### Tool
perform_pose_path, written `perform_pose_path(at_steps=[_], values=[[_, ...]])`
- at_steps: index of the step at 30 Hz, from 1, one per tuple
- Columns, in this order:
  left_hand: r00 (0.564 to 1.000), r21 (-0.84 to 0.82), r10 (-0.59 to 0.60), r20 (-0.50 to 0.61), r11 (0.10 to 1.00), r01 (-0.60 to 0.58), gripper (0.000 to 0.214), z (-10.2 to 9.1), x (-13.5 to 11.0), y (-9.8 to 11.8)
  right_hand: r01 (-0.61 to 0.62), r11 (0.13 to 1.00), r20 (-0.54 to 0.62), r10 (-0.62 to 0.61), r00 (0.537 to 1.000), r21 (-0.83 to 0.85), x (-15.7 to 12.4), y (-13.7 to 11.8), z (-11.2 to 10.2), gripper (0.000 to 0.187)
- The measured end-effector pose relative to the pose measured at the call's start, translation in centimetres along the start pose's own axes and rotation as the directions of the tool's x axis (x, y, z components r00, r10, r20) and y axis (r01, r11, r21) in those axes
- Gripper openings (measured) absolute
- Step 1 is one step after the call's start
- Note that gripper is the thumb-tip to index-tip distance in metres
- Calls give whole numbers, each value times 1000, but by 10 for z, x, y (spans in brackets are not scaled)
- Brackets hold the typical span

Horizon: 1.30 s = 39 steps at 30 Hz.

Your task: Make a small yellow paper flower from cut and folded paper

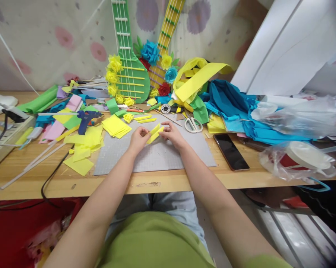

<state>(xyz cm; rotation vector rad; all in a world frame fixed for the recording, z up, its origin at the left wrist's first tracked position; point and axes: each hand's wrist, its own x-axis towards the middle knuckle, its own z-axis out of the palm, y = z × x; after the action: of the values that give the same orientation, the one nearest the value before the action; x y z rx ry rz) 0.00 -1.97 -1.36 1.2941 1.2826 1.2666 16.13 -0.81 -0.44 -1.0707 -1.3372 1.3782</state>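
Both of my hands meet over a grey cutting mat on the wooden table. My left hand pinches one end of a folded yellow paper piece, and my right hand pinches the other end. The paper is held a little above the mat. A stack of yellow paper squares lies just left of my hands. Two folded yellow strips lie beyond them.
White-handled scissors and a black phone lie to the right. A blue glue gun lies to the left among yellow sheets. A green paper guitar with paper flowers leans at the back. Blue paper and plastic bags crowd the right.
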Motion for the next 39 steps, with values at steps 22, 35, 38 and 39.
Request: perform_pose_path(at_steps=[22, 35, 38, 39], values=[[998, 102, 48, 27, 994, -51, 28, 2, 3, -11, -74, 996, -191, 84, 978, 56, 4, 3, 11, 49], [1000, 55, -17, 9, 998, 17, 25, 3, 1, -3, -44, 994, -220, 64, 973, 96, 5, 2, 10, 44], [1000, 16, -11, 15, 1000, 11, 27, 4, -1, -3, -4, 986, -217, 40, 975, 168, 7, 4, 9, 41], [999, 10, -16, 30, 1000, 15, 28, 4, -2, -2, 1, 984, -194, 35, 980, 180, 7, 4, 10, 42]])
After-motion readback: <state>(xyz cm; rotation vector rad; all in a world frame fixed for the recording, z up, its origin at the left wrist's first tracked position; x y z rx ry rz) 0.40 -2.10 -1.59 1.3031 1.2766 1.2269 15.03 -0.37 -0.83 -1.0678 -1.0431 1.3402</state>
